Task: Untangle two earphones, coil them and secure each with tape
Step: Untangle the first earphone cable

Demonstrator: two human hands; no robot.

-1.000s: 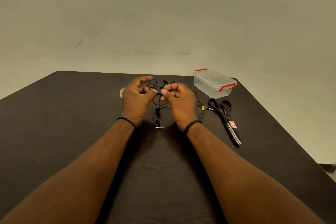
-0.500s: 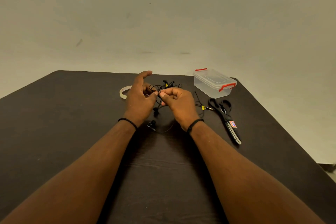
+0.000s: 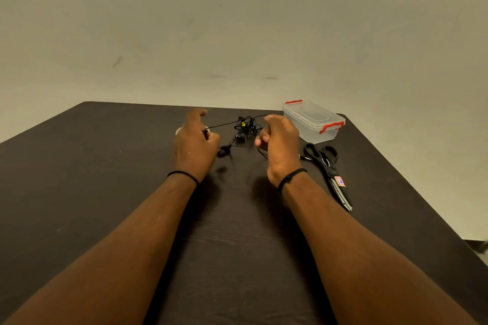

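A black tangle of earphones [image 3: 245, 128] hangs just above the dark table [image 3: 79, 166], between my two hands. A thin cable runs taut from my left hand [image 3: 196, 144] across to my right hand [image 3: 278, 140]. My left hand pinches the cable, its index finger raised. My right hand grips the other end with curled fingers. An earbud [image 3: 224, 152] dangles below the left hand. A jack plug [image 3: 303, 158] lies on the table by the right wrist. The tape roll [image 3: 179, 130] is mostly hidden behind my left hand.
A clear plastic box [image 3: 313, 121] with red clips stands at the back right. Black scissors [image 3: 328, 171] lie to the right of my right wrist. The table's far edge is just beyond the tangle, against a plain wall.
My hands were together on the tangle and have pulled apart sideways. A length of cable is now stretched between them, with the knot hanging in the middle.
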